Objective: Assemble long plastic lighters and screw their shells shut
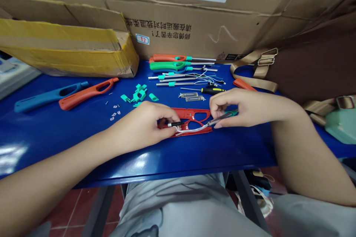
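My left hand (151, 122) is closed on a small black igniter (174, 124) with a metal end. White wires (189, 131) run from it toward my right hand (236, 107). My right hand grips a metal lighter tube (218, 119) with a green collar, held slanted. Under and between both hands lie two red lighter shell halves (205, 114), open side up, partly covered by my left fingers. Just beyond are two clear fuel tanks (194, 99) and a yellow-and-black screwdriver (213, 91).
Green plastic collars (139, 94) and small white pieces (114, 112) lie to the left. Blue (50, 98) and orange (87, 96) handles rest farther left. Assembled lighters (169, 65) and wired tubes (178, 84) lie behind. A large carton (155, 10) and a strap (264, 75) bound the back.
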`<state>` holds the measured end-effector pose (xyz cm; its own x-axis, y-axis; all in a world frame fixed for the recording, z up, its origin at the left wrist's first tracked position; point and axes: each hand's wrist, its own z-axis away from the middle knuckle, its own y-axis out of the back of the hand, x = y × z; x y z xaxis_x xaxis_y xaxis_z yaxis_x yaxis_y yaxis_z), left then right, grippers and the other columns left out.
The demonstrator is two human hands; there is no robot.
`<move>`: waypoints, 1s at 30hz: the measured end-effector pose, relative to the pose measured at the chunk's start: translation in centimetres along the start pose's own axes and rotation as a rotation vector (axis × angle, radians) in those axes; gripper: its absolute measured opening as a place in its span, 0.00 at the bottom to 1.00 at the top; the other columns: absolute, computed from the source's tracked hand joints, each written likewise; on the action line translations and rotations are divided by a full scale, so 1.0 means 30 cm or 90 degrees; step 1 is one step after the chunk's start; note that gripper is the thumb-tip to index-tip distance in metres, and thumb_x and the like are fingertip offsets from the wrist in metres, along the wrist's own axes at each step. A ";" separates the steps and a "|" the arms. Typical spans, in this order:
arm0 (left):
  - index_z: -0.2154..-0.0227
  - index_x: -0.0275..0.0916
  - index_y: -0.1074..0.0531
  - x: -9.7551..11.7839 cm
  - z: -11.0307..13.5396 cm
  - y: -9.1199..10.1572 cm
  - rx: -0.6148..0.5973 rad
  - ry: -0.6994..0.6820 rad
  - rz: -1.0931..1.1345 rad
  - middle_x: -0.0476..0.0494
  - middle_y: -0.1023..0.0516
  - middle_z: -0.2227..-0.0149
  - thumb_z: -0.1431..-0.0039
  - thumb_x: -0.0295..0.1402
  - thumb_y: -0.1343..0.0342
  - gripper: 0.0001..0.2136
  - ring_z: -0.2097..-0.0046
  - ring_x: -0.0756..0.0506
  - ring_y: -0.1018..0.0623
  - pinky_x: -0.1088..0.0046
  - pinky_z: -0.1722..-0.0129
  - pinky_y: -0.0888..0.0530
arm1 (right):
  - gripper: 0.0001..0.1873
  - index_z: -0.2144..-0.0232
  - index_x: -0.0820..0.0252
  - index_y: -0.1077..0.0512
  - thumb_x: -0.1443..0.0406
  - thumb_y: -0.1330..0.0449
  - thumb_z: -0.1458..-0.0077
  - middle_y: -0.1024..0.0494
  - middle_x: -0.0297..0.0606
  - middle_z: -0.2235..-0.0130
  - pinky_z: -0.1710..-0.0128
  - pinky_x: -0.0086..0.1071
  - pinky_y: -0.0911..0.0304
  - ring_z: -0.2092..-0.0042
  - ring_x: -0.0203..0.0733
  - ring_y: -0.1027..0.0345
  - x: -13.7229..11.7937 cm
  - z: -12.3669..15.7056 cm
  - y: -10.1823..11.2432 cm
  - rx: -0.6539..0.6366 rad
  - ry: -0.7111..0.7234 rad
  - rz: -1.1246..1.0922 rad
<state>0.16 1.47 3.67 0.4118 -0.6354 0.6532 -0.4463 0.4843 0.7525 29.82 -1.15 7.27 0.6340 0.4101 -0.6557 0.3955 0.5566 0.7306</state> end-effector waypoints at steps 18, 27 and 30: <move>0.59 0.40 0.18 -0.029 -0.005 -0.027 -0.049 0.041 0.051 0.46 0.15 0.65 0.39 0.35 0.40 0.10 0.70 0.49 0.22 0.76 0.70 0.27 | 0.07 0.70 0.55 0.29 0.61 0.34 0.45 0.25 0.31 0.70 0.73 0.31 0.44 0.71 0.36 0.34 0.019 -0.012 -0.036 -0.128 -0.121 0.117; 0.60 0.40 0.18 -0.031 0.000 -0.050 0.011 0.006 -0.004 0.47 0.17 0.67 0.38 0.36 0.40 0.09 0.70 0.50 0.22 0.76 0.69 0.27 | 0.10 0.72 0.55 0.28 0.58 0.35 0.43 0.23 0.31 0.72 0.72 0.32 0.44 0.72 0.37 0.33 0.005 -0.003 -0.031 -0.116 -0.125 0.122; 0.60 0.40 0.18 -0.036 0.001 -0.051 0.011 0.008 -0.002 0.48 0.18 0.67 0.37 0.36 0.40 0.08 0.71 0.51 0.22 0.77 0.70 0.28 | 0.11 0.73 0.55 0.27 0.57 0.35 0.43 0.24 0.30 0.73 0.73 0.32 0.46 0.72 0.36 0.35 0.003 -0.002 -0.031 -0.119 -0.122 0.128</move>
<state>0.39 1.40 1.83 0.4238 -0.6289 0.6518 -0.4590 0.4713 0.7531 29.47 -1.58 6.50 0.8075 0.3912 -0.4414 0.1327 0.6087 0.7822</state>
